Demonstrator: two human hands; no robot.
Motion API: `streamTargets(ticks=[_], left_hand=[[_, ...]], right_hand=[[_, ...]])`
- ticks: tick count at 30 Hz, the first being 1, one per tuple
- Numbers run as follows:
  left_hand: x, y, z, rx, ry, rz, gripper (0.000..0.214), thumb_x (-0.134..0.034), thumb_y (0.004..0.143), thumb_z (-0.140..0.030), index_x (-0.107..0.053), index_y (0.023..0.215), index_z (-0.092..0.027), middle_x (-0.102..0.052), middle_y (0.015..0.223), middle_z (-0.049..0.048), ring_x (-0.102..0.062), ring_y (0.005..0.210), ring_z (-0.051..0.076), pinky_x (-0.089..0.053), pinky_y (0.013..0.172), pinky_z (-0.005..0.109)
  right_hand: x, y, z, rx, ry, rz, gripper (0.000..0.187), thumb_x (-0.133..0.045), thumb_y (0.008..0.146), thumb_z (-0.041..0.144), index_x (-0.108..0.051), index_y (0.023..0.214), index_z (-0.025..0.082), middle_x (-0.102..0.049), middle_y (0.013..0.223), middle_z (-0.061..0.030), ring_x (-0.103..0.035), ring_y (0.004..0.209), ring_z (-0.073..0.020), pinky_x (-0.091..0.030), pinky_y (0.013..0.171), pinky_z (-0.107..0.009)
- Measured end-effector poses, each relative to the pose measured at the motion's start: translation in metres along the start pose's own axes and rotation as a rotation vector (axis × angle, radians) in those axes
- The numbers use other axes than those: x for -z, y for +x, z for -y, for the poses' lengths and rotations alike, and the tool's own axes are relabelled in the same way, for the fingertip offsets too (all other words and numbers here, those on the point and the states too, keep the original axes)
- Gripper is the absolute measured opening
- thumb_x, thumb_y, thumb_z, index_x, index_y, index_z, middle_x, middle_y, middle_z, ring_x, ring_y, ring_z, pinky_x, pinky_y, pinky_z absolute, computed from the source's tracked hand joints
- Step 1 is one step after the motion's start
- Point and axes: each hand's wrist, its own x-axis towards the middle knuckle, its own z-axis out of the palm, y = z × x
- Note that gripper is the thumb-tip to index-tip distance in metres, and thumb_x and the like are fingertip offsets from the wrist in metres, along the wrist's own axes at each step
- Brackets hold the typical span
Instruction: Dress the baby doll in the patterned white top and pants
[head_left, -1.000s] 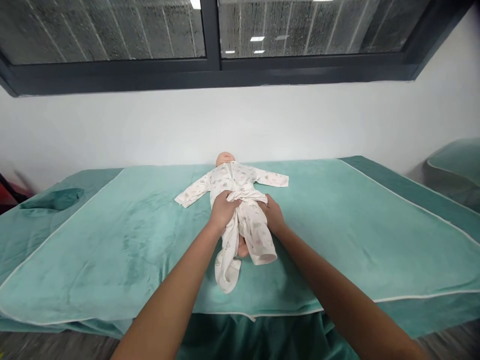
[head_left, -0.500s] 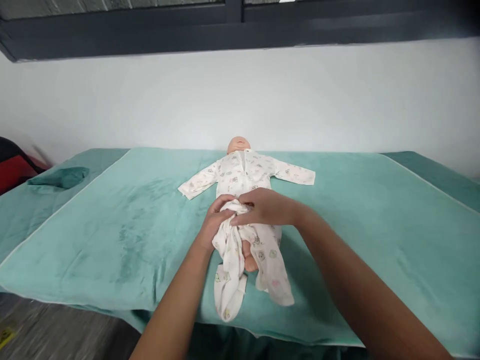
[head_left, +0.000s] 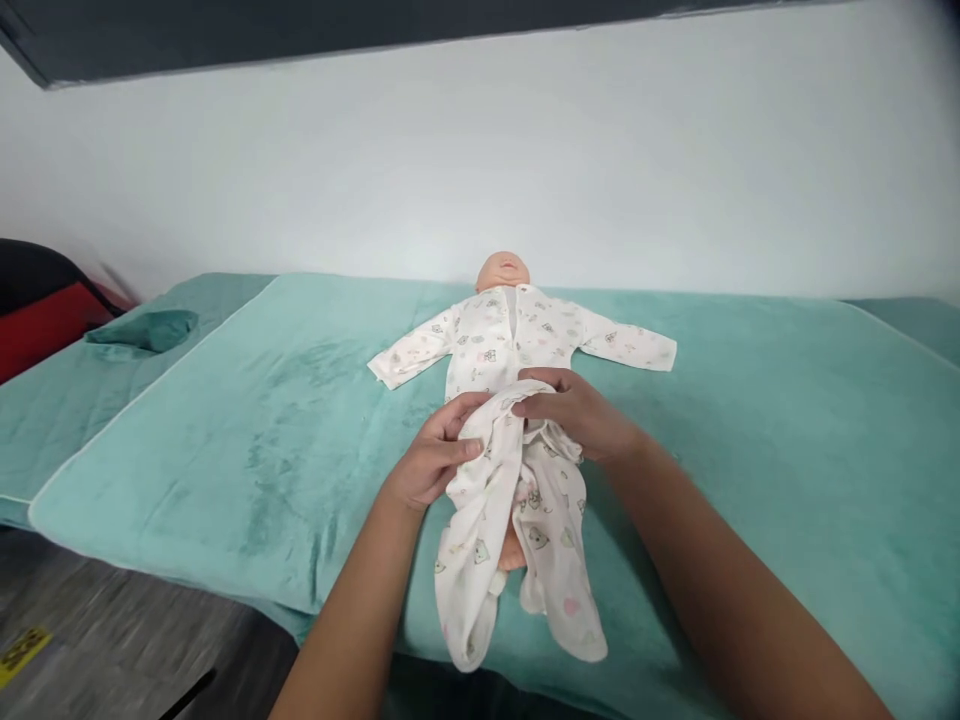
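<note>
Left hand (head_left: 435,458): pinching pants (head_left: 480,520).
Right hand (head_left: 577,412): gripping pants.
Doll (head_left: 503,270): partly behind pants.
Around: blanket (head_left: 247,430) beneath, wall (head_left: 480,170) beyond.

A white wall (head_left: 360,180) stands behind the teal bed (head_left: 217,430), under a dark frame (head_left: 262,30); grey floor (head_left: 97,620) shows lower left.

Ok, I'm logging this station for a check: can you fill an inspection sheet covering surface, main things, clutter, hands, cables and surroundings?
Surface: teal sheet, lightly creased.
Main things: doll face up in printed white top; matching trousers over its lower body.
Clutter: red-and-black object by the left end, identity unclear.
Hands: left hand and right hand grip the trousers' upper part.
Cables: unclear; thin dark strip low down.
Surroundings: white wall, dark frame above, grey floor, yellow label.
</note>
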Motion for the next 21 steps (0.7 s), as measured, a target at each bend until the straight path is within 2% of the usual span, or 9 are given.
streamTargets(ticks=[2, 5, 7, 11, 14, 17, 19, 21], left_hand=[[0.000, 0.001, 0.000, 0.011, -0.026, -0.011, 0.054, -0.083, 0.058, -0.029, -0.066, 0.109, -0.019, -0.070, 0.095, 0.0044, -0.065, 0.076, 0.019, -0.048, 0.066, 0.026], [0.001, 0.006, 0.002, -0.019, -0.072, -0.080, 0.045, -0.080, 0.061, -0.028, -0.066, 0.102, -0.018, -0.070, 0.088, 0.0031, -0.065, 0.072, 0.017, -0.048, 0.066, 0.026], [0.001, 0.008, 0.003, -0.063, -0.096, -0.138, 0.043, -0.079, 0.062, -0.028, -0.064, 0.101, -0.020, -0.069, 0.086, 0.0014, -0.065, 0.072, 0.017, -0.049, 0.069, 0.026], [0.002, 0.009, 0.005, -0.114, -0.141, -0.201, 0.041, -0.079, 0.062, -0.030, -0.061, 0.099, -0.023, -0.065, 0.079, -0.0019, -0.063, 0.069, 0.016, -0.050, 0.067, 0.026], [0.002, 0.008, 0.006, -0.094, -0.186, -0.163, 0.039, -0.081, 0.061, -0.027, -0.062, 0.095, -0.023, -0.063, 0.076, -0.0032, -0.061, 0.064, 0.013, -0.049, 0.063, 0.024], [0.003, 0.008, 0.008, -0.072, -0.139, -0.120, 0.037, -0.083, 0.064, -0.031, -0.064, 0.095, -0.021, -0.066, 0.081, -0.0008, -0.062, 0.067, 0.013, -0.049, 0.064, 0.024], [0.005, 0.009, 0.009, -0.069, -0.088, -0.065, 0.044, -0.084, 0.064, -0.041, -0.066, 0.097, -0.019, -0.069, 0.085, 0.0023, -0.064, 0.072, 0.015, -0.049, 0.065, 0.024], [0.007, 0.008, 0.009, -0.054, -0.045, 0.037, 0.057, -0.086, 0.057, -0.049, -0.068, 0.099, -0.016, -0.070, 0.086, 0.0049, -0.065, 0.076, 0.018, -0.050, 0.067, 0.026]], right_hand=[[-0.001, 0.000, -0.001, -0.017, 0.101, 0.008, 0.021, -0.073, 0.069, 0.029, -0.055, 0.065, 0.019, -0.053, 0.061, 0.0040, -0.050, 0.056, -0.0115, -0.037, 0.053, -0.024], [-0.002, -0.003, 0.000, -0.016, 0.154, 0.067, 0.017, -0.073, 0.072, 0.029, -0.061, 0.076, 0.018, -0.058, 0.071, 0.0024, -0.054, 0.062, -0.0126, -0.040, 0.057, -0.024], [0.000, -0.005, 0.003, -0.011, 0.058, 0.161, 0.021, -0.075, 0.072, 0.030, -0.064, 0.085, 0.019, -0.062, 0.079, 0.0010, -0.057, 0.068, -0.0140, -0.043, 0.059, -0.025], [0.003, -0.008, 0.011, -0.031, -0.287, 0.419, 0.045, -0.082, 0.066, 0.034, -0.066, 0.107, 0.022, -0.068, 0.096, -0.0018, -0.062, 0.082, -0.0192, -0.047, 0.064, -0.026], [0.003, -0.009, 0.011, -0.043, -0.458, 0.526, 0.040, -0.079, 0.070, 0.037, -0.069, 0.107, 0.024, -0.070, 0.100, -0.0026, -0.064, 0.088, -0.0222, -0.049, 0.071, -0.030], [0.004, -0.009, 0.002, 0.010, -0.344, 0.451, 0.027, -0.073, 0.078, 0.038, -0.071, 0.100, 0.023, -0.071, 0.098, -0.0027, -0.065, 0.093, -0.0235, -0.051, 0.079, -0.034], [0.004, -0.008, -0.007, 0.059, -0.158, 0.315, 0.027, -0.072, 0.080, 0.036, -0.071, 0.103, 0.022, -0.071, 0.101, -0.0031, -0.065, 0.098, -0.0238, -0.050, 0.084, -0.036], [0.005, -0.006, -0.014, 0.066, -0.022, 0.198, 0.028, -0.072, 0.080, 0.034, -0.071, 0.105, 0.021, -0.072, 0.100, -0.0041, -0.066, 0.096, -0.0234, -0.051, 0.082, -0.035]])
